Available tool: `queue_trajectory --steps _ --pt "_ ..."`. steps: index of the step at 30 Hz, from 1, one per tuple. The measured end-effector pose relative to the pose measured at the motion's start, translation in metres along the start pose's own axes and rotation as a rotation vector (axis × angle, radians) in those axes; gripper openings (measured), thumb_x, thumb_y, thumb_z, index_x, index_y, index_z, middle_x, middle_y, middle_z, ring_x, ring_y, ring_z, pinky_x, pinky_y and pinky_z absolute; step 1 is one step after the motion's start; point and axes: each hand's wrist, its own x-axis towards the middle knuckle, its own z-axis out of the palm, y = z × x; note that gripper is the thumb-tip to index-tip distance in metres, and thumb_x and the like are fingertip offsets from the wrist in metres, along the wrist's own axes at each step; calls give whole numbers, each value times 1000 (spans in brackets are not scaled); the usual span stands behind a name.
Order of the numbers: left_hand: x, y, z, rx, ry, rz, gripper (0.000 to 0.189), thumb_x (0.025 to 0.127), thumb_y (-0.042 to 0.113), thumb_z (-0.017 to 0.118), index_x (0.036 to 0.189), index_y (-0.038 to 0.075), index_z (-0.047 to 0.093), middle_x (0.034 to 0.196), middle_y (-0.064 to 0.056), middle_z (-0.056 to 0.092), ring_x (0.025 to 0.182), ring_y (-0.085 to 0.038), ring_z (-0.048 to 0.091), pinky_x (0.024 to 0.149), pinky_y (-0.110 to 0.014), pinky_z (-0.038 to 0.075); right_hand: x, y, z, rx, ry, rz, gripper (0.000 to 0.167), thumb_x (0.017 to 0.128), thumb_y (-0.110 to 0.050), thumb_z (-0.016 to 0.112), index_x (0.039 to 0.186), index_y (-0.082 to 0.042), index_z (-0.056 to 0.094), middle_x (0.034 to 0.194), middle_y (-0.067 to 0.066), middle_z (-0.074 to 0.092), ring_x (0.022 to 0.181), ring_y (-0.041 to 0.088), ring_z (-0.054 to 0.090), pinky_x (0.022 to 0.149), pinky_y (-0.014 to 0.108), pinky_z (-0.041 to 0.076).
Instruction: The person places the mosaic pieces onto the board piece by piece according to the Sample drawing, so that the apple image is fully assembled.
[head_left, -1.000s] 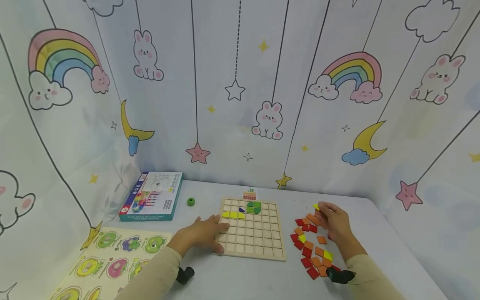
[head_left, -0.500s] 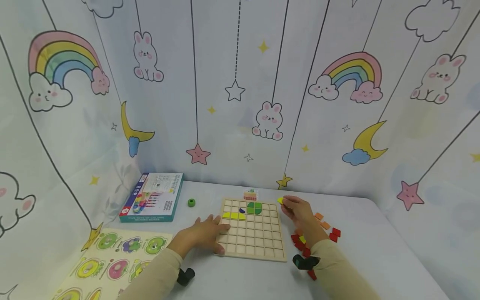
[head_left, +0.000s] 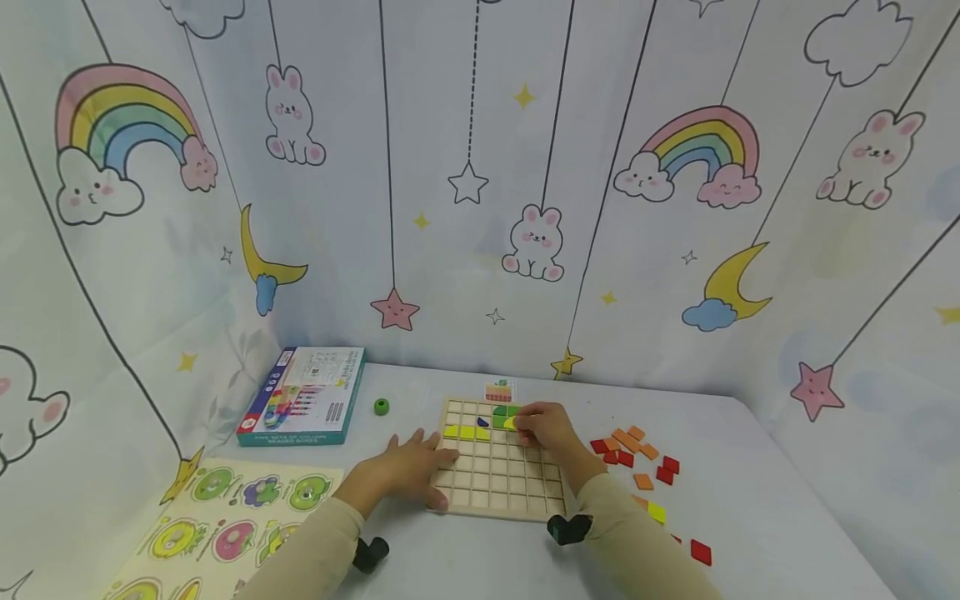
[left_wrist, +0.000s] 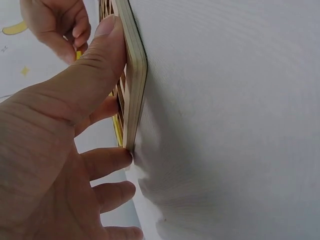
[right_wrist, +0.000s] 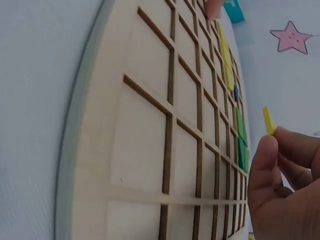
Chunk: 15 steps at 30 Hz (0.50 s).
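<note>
A wooden grid board [head_left: 502, 492] lies flat on the table. My left hand [head_left: 405, 471] rests at its left edge with fingers spread; the left wrist view shows the thumb [left_wrist: 97, 55] on the rim. Over the upper right of the grid, my right hand [head_left: 551, 433] pinches a yellow tile [right_wrist: 268, 120] between thumb and forefinger, apart from the board in the right wrist view. Set in the grid are a row of yellow tiles [head_left: 467, 432], a small dark blue piece [head_left: 482, 422] and green pieces [head_left: 499, 413], partly covered by the held tile and right hand.
Loose red and orange tiles [head_left: 626, 438] lie scattered right of the board, with a yellow tile [head_left: 657, 512] among them. Behind it is a small picture card [head_left: 500, 390]. To the left are a green bead [head_left: 382, 407], a flat box [head_left: 307, 396] and a fruit sheet [head_left: 236, 537].
My right hand has carried the yellow tile leftward from the loose tiles to over the board's upper right, uncovering part of the pile. My left hand has stayed at the board's edge.
</note>
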Motion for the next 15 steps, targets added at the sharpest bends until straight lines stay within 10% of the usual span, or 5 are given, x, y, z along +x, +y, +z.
queue_trajectory --steps 15 --pt "-1 -1 -1 -16 -1 5 81 77 52 84 149 28 53 163 -17 35 153 -44 24 116 -75 17 1 1 32 -527 102 -106 4 89 -9 72 90 -5 73 87 4 68 71 17 60 60 29 49"
